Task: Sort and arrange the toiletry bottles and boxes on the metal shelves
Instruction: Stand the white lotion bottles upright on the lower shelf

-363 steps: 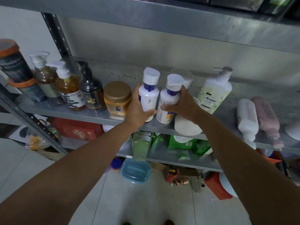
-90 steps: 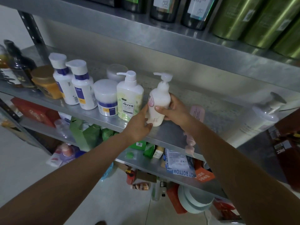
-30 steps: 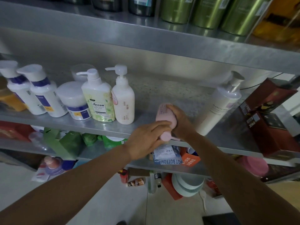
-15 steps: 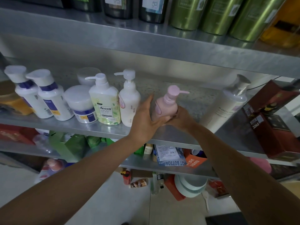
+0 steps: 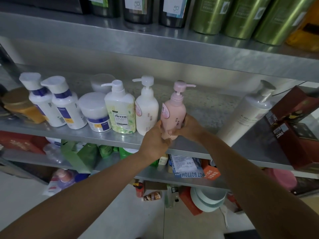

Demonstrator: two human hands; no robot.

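Observation:
A pink pump bottle [image 5: 174, 109] stands upright on the middle metal shelf [image 5: 89, 135]. My left hand [image 5: 155, 142] and my right hand [image 5: 189, 126] both grip its base. To its left runs a row: a white pump bottle [image 5: 146, 107], a pale green Accen bottle [image 5: 120, 111], a white jar with a blue band [image 5: 96, 112], two white bottles with blue collars [image 5: 57, 104] and an amber jar [image 5: 19, 107]. A tall white pump bottle [image 5: 248, 112] leans at the right, beside dark red boxes [image 5: 296, 128].
The upper shelf [image 5: 155, 44] holds dark bottles [image 5: 138, 9] and green metallic bottles [image 5: 241, 16]. Green packs [image 5: 82, 156], a printed packet [image 5: 186, 166] and an orange box [image 5: 211, 173] crowd the lower shelf. Round tubs [image 5: 208, 199] and small bottles lie below.
The pink bottle lay flat on the shelf a second ago; both hands have stood it upright and set it beside the white pump bottle.

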